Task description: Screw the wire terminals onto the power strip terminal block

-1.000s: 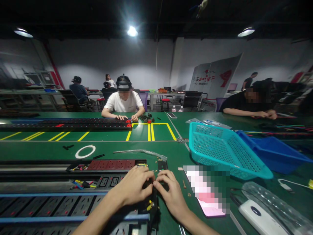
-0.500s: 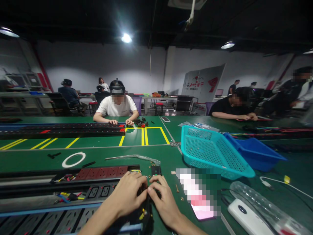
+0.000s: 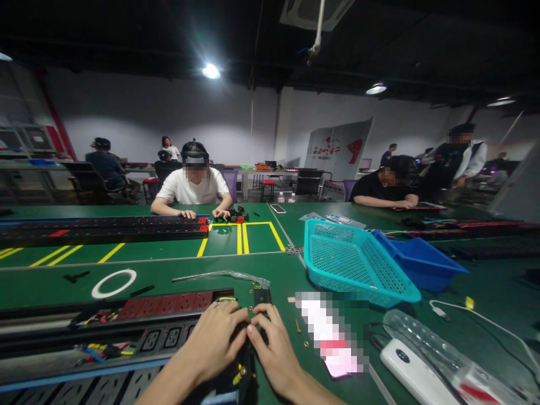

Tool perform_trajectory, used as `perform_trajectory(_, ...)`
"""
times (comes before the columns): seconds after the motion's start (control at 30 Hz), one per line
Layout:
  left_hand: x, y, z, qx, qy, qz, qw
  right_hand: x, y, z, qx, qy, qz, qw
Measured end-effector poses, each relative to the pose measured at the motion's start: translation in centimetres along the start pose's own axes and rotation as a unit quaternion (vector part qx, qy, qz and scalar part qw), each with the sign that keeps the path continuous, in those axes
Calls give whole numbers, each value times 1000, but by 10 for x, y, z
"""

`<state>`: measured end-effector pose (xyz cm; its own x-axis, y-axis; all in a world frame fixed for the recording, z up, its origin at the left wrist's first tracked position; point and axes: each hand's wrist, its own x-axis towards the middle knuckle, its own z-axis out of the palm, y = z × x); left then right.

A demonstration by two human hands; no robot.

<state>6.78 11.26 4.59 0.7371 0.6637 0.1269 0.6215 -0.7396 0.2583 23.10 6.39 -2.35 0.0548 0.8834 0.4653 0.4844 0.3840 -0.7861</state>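
Note:
My left hand (image 3: 219,336) rests over the right end of a black socket strip (image 3: 161,340), fingers curled down and thumb bent in. Facing it, my right hand (image 3: 276,346) has its fingers bent and closed, the tips nearly touching my left fingertips. Whatever lies between the fingertips is hidden by them. Below the hands, yellow wire ends show by a dark end part (image 3: 245,374). Behind lies a strip with dark red sockets (image 3: 169,305), and in front a blue-edged socket strip (image 3: 112,388). Just beyond the fingers is a small black plate (image 3: 262,296).
Brass screws (image 3: 297,326), a partly blurred pink item (image 3: 340,365) and a white power bank (image 3: 415,371) lie right. A turquoise basket (image 3: 358,264) overlaps a blue bin (image 3: 434,264). A white ring (image 3: 113,283) lies left. Co-workers sit across the green table (image 3: 236,267).
The view has turned slightly right, so things sit further left. Both hands keep nearly the same grip at the strip's end. A standing person at far right shows more clearly.

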Motion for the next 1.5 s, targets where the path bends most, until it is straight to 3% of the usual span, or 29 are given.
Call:
perform_trajectory(0.17,2,1,-3,0,-2,1,1000,-2,-2,-2,36,24,-30,999)
perform_trajectory(0.3,1,1,-3,3,-1,-7,1000,-2,-7,-4,34,-5,-52,998)
perform_trajectory(0.83,0,2,-5,-2,-3,-29,1000,0,-1,-1,-3,-33,-9,999)
perform_trajectory(1.0,1,3,-3,9,-1,-45,999,-2,-2,-1,16,-4,-29,999)
perform_trajectory(1.13,2,4,-2,10,4,-48,999,-2,-4,-2,11,-24,-49,998)
perform_trajectory(1.37,3,5,-2,-3,20,-57,998,-1,0,0,-25,-38,-22,999)
perform_trajectory(1.5,3,5,-1,-11,28,-63,998,-3,-1,1,-23,-13,-13,1000)
